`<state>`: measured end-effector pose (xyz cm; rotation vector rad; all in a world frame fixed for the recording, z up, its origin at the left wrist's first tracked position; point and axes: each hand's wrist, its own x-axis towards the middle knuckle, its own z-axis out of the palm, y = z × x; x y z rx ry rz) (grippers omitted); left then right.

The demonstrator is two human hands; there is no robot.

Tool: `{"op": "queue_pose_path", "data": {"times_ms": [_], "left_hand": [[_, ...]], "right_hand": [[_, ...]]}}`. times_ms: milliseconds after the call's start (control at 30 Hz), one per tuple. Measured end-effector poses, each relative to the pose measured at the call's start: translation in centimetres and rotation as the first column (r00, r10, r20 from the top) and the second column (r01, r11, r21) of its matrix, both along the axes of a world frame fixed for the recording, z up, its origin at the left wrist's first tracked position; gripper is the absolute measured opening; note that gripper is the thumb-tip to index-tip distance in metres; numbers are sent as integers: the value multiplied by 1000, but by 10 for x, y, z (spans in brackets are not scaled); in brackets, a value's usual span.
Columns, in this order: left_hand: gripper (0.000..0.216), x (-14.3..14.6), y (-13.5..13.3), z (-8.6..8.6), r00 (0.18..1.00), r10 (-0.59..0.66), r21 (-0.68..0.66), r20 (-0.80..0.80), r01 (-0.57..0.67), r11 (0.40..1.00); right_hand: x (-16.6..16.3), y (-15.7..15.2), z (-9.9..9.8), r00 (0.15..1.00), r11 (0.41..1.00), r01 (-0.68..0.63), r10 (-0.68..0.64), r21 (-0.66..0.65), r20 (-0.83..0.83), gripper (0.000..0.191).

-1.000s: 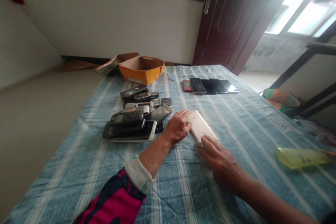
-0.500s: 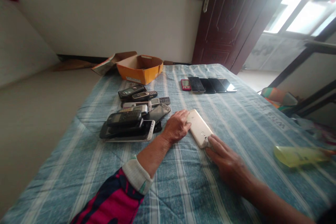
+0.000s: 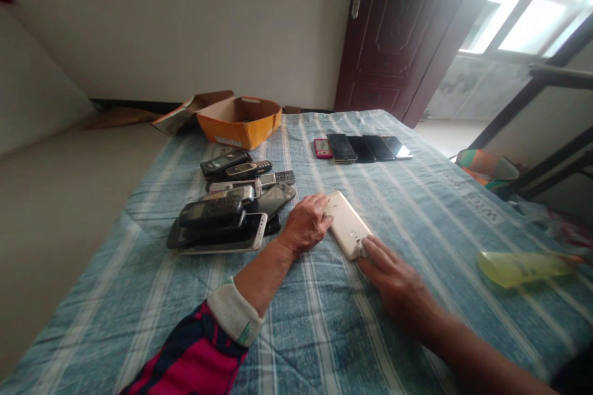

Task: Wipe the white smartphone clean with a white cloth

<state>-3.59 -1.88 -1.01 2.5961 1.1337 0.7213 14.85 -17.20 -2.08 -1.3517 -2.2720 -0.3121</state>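
A white phone (image 3: 345,223) lies face down on the blue striped cloth (image 3: 417,197). My left hand (image 3: 306,222) rests at its far left edge, fingers curled against the side. My right hand (image 3: 391,278) lies flat on the cloth, its fingertips touching the phone's near end. A pile of old mobile phones (image 3: 229,207) sits just left of my left hand. A row of several phones (image 3: 361,148) lies side by side further back, a small red one (image 3: 322,147) at its left end.
An orange cardboard box (image 3: 241,120) stands at the cloth's far left corner, an open carton flap (image 3: 185,112) beside it. A yellow-green plastic bottle (image 3: 519,266) lies on its side at the right. A dark door (image 3: 398,31) and black metal rails (image 3: 546,154) stand behind.
My right hand has slid back toward me along the white phone, from covering its near half to touching only its end. The left hand has stayed at the phone's side.
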Motion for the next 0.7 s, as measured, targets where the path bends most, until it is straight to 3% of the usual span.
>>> {"op": "queue_pose_path", "data": {"times_ms": [133,367,533,700], "left_hand": [[48,-1,-2,3,999,-35,-9,9,35,999],[52,-1,-3,4,1000,-22,-19,-15,22,1000],[53,-2,-2,4,999,-34,-15,-15,34,999],[52,-2,-2,4,1000,-27,-14,-13,27,1000]], "right_hand": [[-6,0,2,1000,1000,-27,27,-10,9,39],[18,5,6,1000,994,28,-27,-105,6,34],[0,3,4,1000,1000,14,-14,-24,11,34],[-8,3,6,999,999,-35,35,-24,13,36]]}}
